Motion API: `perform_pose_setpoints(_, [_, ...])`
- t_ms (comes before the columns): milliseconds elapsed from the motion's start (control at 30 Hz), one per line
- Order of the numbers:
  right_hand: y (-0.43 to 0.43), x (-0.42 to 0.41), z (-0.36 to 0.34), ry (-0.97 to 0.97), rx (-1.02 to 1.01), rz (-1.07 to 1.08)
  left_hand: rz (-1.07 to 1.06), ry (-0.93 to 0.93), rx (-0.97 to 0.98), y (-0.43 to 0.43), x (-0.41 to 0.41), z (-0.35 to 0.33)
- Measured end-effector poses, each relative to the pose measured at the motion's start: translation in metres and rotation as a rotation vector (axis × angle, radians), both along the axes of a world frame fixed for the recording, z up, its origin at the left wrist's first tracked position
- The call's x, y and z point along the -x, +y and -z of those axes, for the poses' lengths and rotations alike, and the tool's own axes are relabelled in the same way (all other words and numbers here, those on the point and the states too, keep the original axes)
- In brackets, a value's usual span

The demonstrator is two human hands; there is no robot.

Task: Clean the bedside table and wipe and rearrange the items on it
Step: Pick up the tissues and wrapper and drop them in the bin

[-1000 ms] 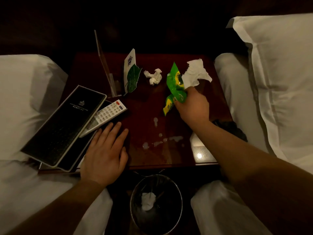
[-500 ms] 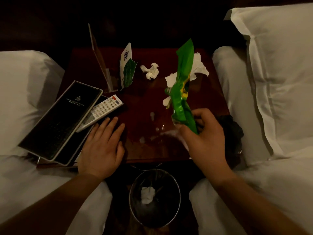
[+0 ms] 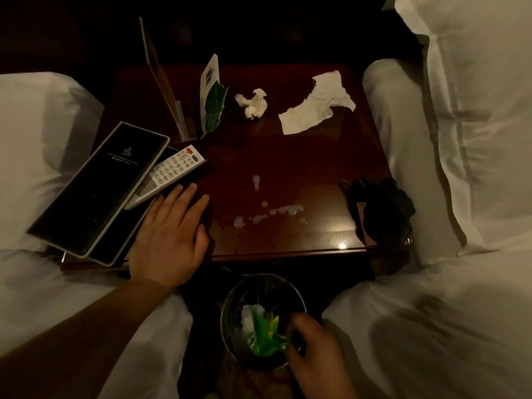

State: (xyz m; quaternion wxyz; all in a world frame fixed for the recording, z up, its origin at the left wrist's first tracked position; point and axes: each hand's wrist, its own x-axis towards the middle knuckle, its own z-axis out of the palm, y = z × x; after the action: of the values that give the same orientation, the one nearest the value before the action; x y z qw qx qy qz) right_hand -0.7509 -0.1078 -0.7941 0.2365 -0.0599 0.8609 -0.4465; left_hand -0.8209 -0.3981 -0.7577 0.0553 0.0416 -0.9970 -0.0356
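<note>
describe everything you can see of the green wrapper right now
The green wrapper is a crumpled, glossy, plastic-looking packet, bright green with a yellow patch and a bit of white print. It sits tilted inside the round bin below the table's front edge, lying against a white tissue wad. The right hand touches its lower right end; whether the fingers are pinching it is unclear.

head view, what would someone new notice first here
Probably the green wrapper, the one bright colour, held by the right hand inside the bin below the table's front edge. Next, the white spill across the dark table, with two tissues lying behind it. The left hand lies flat at the table's left front, beside the remote.
</note>
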Motion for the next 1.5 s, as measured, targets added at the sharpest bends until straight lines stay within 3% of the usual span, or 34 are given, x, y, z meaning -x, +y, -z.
perform_pose_setpoints(267, [-0.019, 0.0, 0.098, -0.295, -0.237, 0.128, 0.003, 0.041, -0.01, 0.001, 0.0, 0.003])
perform_pose_setpoints(467, [-0.024, 0.001, 0.11, -0.302, -0.291, 0.102, 0.008, 0.052, -0.016, 0.0, -0.001, 0.003])
perform_pose_setpoints(667, [-0.017, 0.011, 0.039, -0.056, -0.097, 0.065, 0.007, 0.026, -0.015, 0.001, -0.002, 0.0])
perform_pose_setpoints(767, [-0.013, 0.02, -0.019, 0.158, 0.027, -0.012, 0.005, -0.005, -0.023, 0.0, -0.003, 0.0])
perform_pose_setpoints(900, [-0.018, 0.079, -0.087, 0.352, 0.097, -0.073, 0.008, -0.026, -0.03, 0.0, -0.001, -0.001])
perform_pose_setpoints(1100, [-0.052, 0.233, -0.108, 0.581, -0.157, 0.016, 0.02, -0.029, -0.035, -0.001, 0.0, -0.001])
perform_pose_setpoints(1267, [-0.07, 0.323, -0.087, 0.502, -0.542, 0.028, 0.032, -0.02, -0.027, -0.002, 0.0, -0.001])
perform_pose_setpoints(1400, [-0.074, 0.354, -0.077, 0.4, -0.681, 0.079, 0.022, -0.031, -0.024, 0.0, 0.001, -0.003])
perform_pose_setpoints(1500, [-0.079, 0.361, -0.071, 0.437, -0.704, 0.096, 0.02, -0.042, -0.018, -0.001, 0.002, -0.004])
